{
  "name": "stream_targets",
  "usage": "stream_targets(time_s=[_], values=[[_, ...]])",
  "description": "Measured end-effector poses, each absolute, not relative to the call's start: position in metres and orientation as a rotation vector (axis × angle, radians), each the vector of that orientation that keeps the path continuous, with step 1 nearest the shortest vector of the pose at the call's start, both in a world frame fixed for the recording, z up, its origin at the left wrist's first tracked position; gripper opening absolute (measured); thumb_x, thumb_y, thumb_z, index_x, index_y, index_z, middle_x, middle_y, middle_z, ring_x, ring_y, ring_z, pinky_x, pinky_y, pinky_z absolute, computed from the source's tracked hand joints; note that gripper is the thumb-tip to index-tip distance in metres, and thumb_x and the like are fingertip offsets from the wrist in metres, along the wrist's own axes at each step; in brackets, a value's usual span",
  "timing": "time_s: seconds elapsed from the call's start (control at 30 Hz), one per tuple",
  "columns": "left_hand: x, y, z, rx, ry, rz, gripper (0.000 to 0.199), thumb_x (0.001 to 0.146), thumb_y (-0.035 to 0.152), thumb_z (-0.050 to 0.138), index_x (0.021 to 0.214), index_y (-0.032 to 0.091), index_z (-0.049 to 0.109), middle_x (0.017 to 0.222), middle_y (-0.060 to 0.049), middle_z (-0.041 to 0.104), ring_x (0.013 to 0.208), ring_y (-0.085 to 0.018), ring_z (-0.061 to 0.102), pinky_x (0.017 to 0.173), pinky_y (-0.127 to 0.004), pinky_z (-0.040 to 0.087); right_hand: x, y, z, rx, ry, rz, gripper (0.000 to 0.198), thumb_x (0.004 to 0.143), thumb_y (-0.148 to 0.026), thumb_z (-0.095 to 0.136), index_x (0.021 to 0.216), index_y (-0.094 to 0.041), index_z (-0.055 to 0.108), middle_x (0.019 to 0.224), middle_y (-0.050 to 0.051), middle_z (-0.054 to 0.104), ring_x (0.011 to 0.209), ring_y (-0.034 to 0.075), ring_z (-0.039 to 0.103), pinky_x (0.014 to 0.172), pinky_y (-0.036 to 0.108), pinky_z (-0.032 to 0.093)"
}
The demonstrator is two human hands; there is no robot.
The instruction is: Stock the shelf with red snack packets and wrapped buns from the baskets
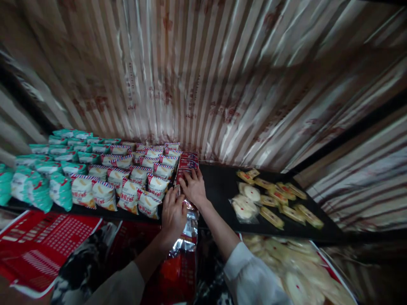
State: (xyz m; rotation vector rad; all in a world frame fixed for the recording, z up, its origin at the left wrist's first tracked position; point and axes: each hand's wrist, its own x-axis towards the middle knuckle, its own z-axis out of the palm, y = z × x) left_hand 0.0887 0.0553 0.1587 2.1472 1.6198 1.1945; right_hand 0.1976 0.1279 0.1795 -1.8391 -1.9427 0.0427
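Observation:
A strip of dark red packets (188,160) with printed tops lies from the back of the black shelf toward its front edge. My right hand (194,189) rests on this strip, fingers spread over its top. Lower and to the left, my left hand (173,215) has its fingers bent around the strip's left side, with the thumb near my right hand. Below the hands a shiny silver and red length of packaging (187,237) hangs over the shelf's front edge; whether it joins the strip is partly hidden. White snack bags (158,185) with red and blue striped tops stand close at the left.
Rows of teal and white bags (60,190) fill the shelf's left end. Yellow-wrapped bars (271,217) and clear-wrapped round white pieces (244,207) lie on the black shelf (216,186) at right. Below are red printed bags (47,245) and a large bag of pale pieces (295,271). Striped sheeting (197,84) stands behind.

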Motion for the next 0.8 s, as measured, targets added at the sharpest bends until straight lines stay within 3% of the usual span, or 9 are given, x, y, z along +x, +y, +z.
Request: stream_targets(time_s=[0.23, 0.8], values=[[0.087, 0.052, 0.152, 2.198, 1.607, 1.074, 0.033, 0.078, 0.008, 0.048, 0.107, 0.016, 0.063, 0.125, -0.012, 0.055, 0.123, -0.027, 0.046, 0.104, -0.046, 0.041, 0.194, 0.127, 0.17, -1.934, -1.936, 0.056, 0.049, 0.09, -0.046, 0.044, 0.133, -0.025, 0.051, 0.146, 0.013, 0.037, 0.137, 0.035, 0.023, 0.105, 0.05, 0.03], [0.083, 0.055, 0.165, 2.239, 1.498, 0.941, 0.038, 0.077, 0.004, 0.046, 0.113, 0.011, 0.059, 0.124, -0.015, 0.059, 0.128, -0.027, 0.045, 0.107, -0.047, 0.039, 0.191, 0.13, 0.17, -2.041, -1.936, 0.107, 0.05, 0.089, -0.049, 0.044, 0.134, -0.03, 0.048, 0.147, 0.008, 0.038, 0.137, 0.032, 0.024, 0.106, 0.05, 0.025]])
